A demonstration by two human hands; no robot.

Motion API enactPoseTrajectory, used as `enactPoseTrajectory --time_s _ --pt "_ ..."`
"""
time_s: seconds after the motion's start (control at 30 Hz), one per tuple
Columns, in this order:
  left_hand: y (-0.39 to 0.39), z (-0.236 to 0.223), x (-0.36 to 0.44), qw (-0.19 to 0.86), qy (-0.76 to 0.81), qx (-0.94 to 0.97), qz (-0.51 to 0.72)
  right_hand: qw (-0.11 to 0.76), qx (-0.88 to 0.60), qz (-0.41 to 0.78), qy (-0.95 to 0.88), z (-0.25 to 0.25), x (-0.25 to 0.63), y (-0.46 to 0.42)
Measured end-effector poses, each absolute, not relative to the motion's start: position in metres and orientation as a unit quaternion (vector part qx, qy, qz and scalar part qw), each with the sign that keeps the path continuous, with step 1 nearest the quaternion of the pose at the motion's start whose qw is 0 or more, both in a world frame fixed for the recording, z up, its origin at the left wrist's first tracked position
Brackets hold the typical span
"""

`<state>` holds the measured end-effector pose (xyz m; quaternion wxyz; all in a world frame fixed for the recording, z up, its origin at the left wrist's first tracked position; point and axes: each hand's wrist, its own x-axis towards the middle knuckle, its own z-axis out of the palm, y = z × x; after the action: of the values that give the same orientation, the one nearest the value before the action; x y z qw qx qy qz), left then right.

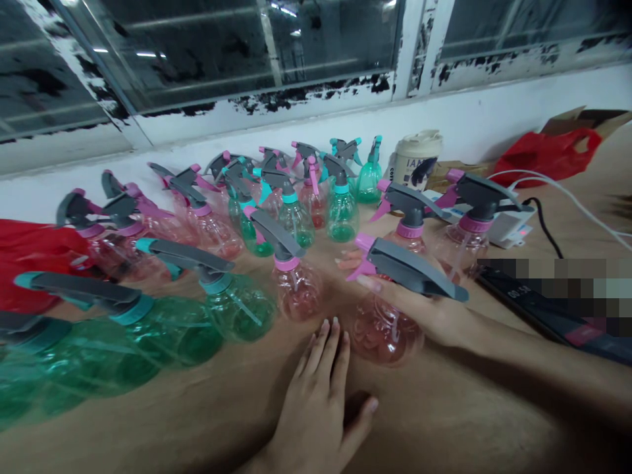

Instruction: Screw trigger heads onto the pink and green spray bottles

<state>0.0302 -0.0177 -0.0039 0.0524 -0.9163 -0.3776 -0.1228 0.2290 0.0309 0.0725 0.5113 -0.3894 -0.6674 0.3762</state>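
My right hand (419,306) is wrapped round the neck of a clear pink spray bottle (388,332) with a grey and pink trigger head; its base is at the table surface. Flat on the table lies my left hand (318,395), fingers stretched out and holding nothing. Just beyond its fingertips stands another pink spray bottle (296,289). A green spray bottle (239,309) with a turquoise collar is to its left, at the end of a row of green ones. Two more pink spray bottles (461,243) stand behind my right hand.
Several pink and green spray bottles (340,214) crowd the back by the wall. A paper cup (417,158), white charger (511,227) with cables, phone (523,296) and red bag (548,155) are at right. Red material (34,263) lies at far left.
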Motion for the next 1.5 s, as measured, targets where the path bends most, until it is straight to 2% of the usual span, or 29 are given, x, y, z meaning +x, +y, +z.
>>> enactPoseTrajectory --time_s 0.23,0.4,0.77,1.03,1.33,1.5 --pt "-0.0179 -0.0029 0.0296 0.034 -0.376 -0.916 -0.136 0.517 -0.437 0.349 -0.648 0.0722 0.2312 0.0275" --pt "-0.0181 -0.0023 0.0308 0.053 -0.376 -0.917 -0.122 0.509 -0.401 0.381 -0.660 0.0784 0.2291 0.0286" --pt "-0.0186 -0.0036 0.0305 0.040 -0.380 -0.916 -0.125 0.493 -0.427 0.437 -0.619 0.0714 0.2310 0.0279" --pt "-0.0173 -0.0036 0.0301 0.038 -0.378 -0.915 -0.132 0.497 -0.440 0.378 -0.646 0.0780 0.2289 0.0290" --pt "-0.0178 -0.0026 0.0306 0.051 -0.377 -0.917 -0.120 0.489 -0.437 0.368 -0.659 0.0774 0.2316 0.0262" --pt "-0.0176 -0.0034 0.0300 0.044 -0.374 -0.916 -0.136 0.483 -0.404 0.465 -0.622 0.0704 0.2314 0.0289"
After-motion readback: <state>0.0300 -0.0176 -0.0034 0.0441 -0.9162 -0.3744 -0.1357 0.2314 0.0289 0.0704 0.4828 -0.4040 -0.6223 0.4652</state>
